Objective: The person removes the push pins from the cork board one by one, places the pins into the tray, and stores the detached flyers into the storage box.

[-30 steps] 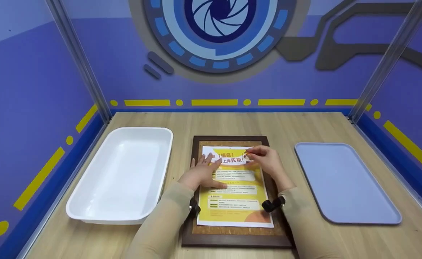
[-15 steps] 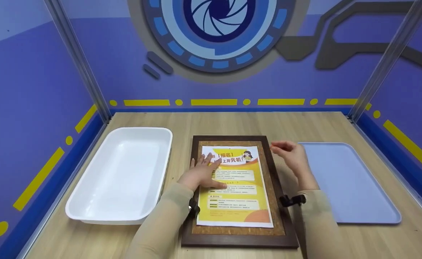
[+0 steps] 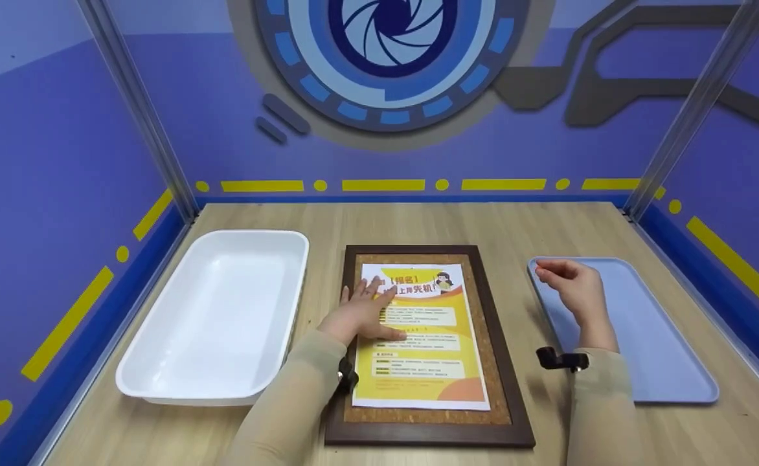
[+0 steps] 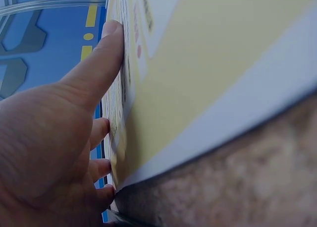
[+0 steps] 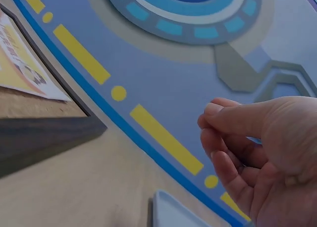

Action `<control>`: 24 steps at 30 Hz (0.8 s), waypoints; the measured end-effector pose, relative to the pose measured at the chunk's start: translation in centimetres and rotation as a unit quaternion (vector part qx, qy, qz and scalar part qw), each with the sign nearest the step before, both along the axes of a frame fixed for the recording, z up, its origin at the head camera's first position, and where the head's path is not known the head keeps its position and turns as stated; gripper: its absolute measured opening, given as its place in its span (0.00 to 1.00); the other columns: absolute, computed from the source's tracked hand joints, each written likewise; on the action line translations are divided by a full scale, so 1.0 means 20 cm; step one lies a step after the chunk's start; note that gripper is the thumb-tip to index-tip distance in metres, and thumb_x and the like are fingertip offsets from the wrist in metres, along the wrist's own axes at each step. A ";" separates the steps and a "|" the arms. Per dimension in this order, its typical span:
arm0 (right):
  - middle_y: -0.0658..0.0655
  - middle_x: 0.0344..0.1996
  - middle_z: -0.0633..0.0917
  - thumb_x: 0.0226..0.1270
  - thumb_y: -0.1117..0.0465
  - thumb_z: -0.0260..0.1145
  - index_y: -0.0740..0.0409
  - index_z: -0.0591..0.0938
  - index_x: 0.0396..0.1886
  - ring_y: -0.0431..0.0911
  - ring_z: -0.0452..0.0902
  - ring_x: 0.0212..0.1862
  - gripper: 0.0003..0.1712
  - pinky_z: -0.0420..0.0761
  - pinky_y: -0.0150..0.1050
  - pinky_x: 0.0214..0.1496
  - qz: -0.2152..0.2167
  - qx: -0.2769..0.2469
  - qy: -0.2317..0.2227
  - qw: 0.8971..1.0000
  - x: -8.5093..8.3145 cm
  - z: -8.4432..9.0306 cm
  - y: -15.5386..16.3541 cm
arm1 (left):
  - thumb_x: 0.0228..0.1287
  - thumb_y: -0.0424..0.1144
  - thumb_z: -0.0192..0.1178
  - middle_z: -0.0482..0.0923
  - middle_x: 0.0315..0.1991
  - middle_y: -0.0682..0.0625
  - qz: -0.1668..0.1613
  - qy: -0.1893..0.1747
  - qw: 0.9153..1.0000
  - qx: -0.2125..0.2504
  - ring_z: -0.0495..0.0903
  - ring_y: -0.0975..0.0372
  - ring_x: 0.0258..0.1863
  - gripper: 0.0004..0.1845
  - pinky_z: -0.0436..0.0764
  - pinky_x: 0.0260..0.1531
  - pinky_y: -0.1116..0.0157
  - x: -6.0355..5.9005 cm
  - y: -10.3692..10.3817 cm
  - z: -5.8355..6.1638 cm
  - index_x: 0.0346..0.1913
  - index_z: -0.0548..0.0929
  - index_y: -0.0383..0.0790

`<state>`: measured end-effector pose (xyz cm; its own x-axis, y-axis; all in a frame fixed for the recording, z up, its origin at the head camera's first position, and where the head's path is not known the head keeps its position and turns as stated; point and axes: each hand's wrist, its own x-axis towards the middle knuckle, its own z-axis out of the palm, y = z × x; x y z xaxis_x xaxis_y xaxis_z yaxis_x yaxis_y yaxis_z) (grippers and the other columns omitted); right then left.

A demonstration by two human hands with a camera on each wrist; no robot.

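Note:
A yellow and white printed poster (image 3: 418, 362) lies on a brown-framed cork board (image 3: 499, 388). Spread over its upper left part, the left hand (image 3: 363, 314) rests flat with straight fingers. In the left wrist view that hand's thumb and fingertips touch the sheet (image 4: 208, 73). Above the far left corner of the lilac tray (image 3: 645, 336), the right hand (image 3: 577, 288) pinches a small orange-red thing (image 3: 538, 267) between thumb and index finger. The right wrist view shows the thumb against the index finger of the right hand (image 5: 257, 152), hiding the small thing.
A deep white basin (image 3: 214, 317) stands on the wooden table (image 3: 418, 223) to the left of the board. Purple-blue panels (image 3: 179, 149) with metal corner posts enclose the table at the back and both sides.
The right hand has moved right from the poster's upper right corner, across the frame, to above the lilac tray, still pinching the orange-red thing. The left hand has stayed on the poster.

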<state>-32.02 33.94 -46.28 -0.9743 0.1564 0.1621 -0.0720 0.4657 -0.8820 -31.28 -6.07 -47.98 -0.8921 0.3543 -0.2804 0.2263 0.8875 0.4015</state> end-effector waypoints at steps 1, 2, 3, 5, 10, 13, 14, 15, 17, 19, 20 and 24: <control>0.30 0.31 0.85 0.72 0.51 0.70 0.67 0.84 0.58 0.26 0.81 0.37 0.25 0.80 0.19 0.44 -0.004 0.003 0.001 1.000 0.00 -0.01 0.02 | 0.57 0.69 0.68 0.37 0.86 0.44 0.000 0.000 1.000 0.000 0.33 0.45 0.85 0.56 0.32 0.82 0.41 0.00 0.00 0.00 0.83 0.53 0.57; 0.30 0.30 0.85 0.72 0.51 0.70 0.67 0.84 0.57 0.26 0.81 0.36 0.25 0.80 0.19 0.43 -0.008 0.006 0.001 1.000 0.00 -0.01 0.03 | 0.57 0.70 0.68 0.36 0.86 0.44 0.000 0.000 1.000 -0.001 0.33 0.45 0.85 0.56 0.32 0.82 0.41 0.00 0.00 0.00 0.83 0.53 0.57; 0.31 0.30 0.85 0.72 0.52 0.70 0.67 0.84 0.57 0.26 0.81 0.36 0.25 0.79 0.19 0.43 -0.013 0.008 0.001 1.000 0.01 -0.02 0.05 | 0.57 0.70 0.68 0.36 0.86 0.44 0.000 0.000 1.000 -0.001 0.33 0.45 0.85 0.56 0.32 0.82 0.41 0.00 0.00 0.00 0.83 0.53 0.57; 0.31 0.30 0.85 0.72 0.52 0.69 0.68 0.84 0.58 0.26 0.80 0.36 0.25 0.79 0.18 0.43 -0.019 0.012 -0.001 1.000 0.02 -0.02 0.08 | 0.57 0.70 0.68 0.36 0.86 0.44 0.002 0.000 1.000 -0.001 0.34 0.45 0.85 0.56 0.32 0.82 0.42 0.00 0.00 0.00 0.83 0.53 0.57; 0.31 0.30 0.85 0.72 0.52 0.69 0.66 0.84 0.59 0.25 0.79 0.35 0.25 0.78 0.19 0.41 -0.036 0.024 -0.026 0.999 0.03 -0.05 0.15 | 0.57 0.70 0.68 0.35 0.86 0.45 0.000 -0.001 1.000 -0.003 0.33 0.46 0.85 0.57 0.31 0.82 0.42 0.00 0.00 0.00 0.83 0.52 0.57; 0.29 0.30 0.84 0.72 0.52 0.69 0.66 0.84 0.59 0.25 0.79 0.34 0.25 0.78 0.19 0.40 -0.045 0.034 -0.049 0.997 0.03 -0.08 0.20 | 0.57 0.70 0.68 0.34 0.86 0.46 0.002 -0.001 1.000 -0.003 0.32 0.47 0.85 0.56 0.31 0.82 0.42 0.00 0.00 0.00 0.83 0.52 0.58; 0.30 0.30 0.85 0.72 0.53 0.69 0.66 0.84 0.59 0.25 0.79 0.34 0.24 0.78 0.20 0.40 -0.046 0.037 -0.056 0.997 0.03 -0.09 0.21 | 0.57 0.70 0.68 0.35 0.86 0.46 0.003 -0.002 1.000 -0.003 0.32 0.47 0.85 0.56 0.31 0.82 0.42 0.00 0.00 0.00 0.83 0.52 0.58; 0.31 0.30 0.85 0.72 0.54 0.69 0.66 0.84 0.59 0.25 0.79 0.34 0.24 0.78 0.20 0.39 -0.048 0.039 -0.064 0.996 0.03 -0.10 0.22 | 0.57 0.69 0.68 0.35 0.86 0.46 0.003 -0.002 1.000 -0.002 0.32 0.47 0.85 0.56 0.31 0.82 0.42 0.00 0.00 0.00 0.83 0.52 0.58; 0.36 0.32 0.87 0.72 0.56 0.69 0.68 0.84 0.58 0.25 0.78 0.33 0.22 0.78 0.22 0.38 -0.047 0.050 -0.082 0.994 0.03 -0.13 0.24 | 0.57 0.69 0.68 0.35 0.86 0.46 0.004 -0.004 1.000 0.000 0.32 0.47 0.85 0.56 0.31 0.82 0.42 0.00 0.00 0.00 0.83 0.53 0.57; 0.43 0.36 0.90 0.72 0.58 0.69 0.69 0.85 0.56 0.26 0.77 0.33 0.21 0.78 0.23 0.37 -0.042 0.067 -0.097 0.992 0.03 -0.15 0.26 | 0.57 0.69 0.68 0.35 0.86 0.47 0.005 -0.005 1.000 0.001 0.32 0.46 0.85 0.56 0.30 0.82 0.42 0.00 0.00 0.00 0.83 0.53 0.57; 0.46 0.38 0.91 0.72 0.58 0.70 0.69 0.85 0.55 0.26 0.77 0.32 0.20 0.78 0.23 0.36 -0.038 0.077 -0.103 0.991 0.03 -0.16 0.27 | 0.57 0.69 0.68 0.35 0.86 0.46 0.004 -0.004 1.000 0.001 0.32 0.46 0.85 0.56 0.31 0.82 0.42 0.00 0.00 0.00 0.83 0.53 0.57; 0.58 0.41 0.92 0.69 0.60 0.71 0.71 0.87 0.51 0.26 0.75 0.32 0.18 0.75 0.23 0.35 -0.024 0.125 -0.102 0.987 0.04 -0.19 0.28 | 0.57 0.70 0.68 0.36 0.86 0.45 0.004 0.001 1.000 0.003 0.33 0.46 0.85 0.56 0.32 0.82 0.42 0.00 0.00 -0.01 0.83 0.53 0.57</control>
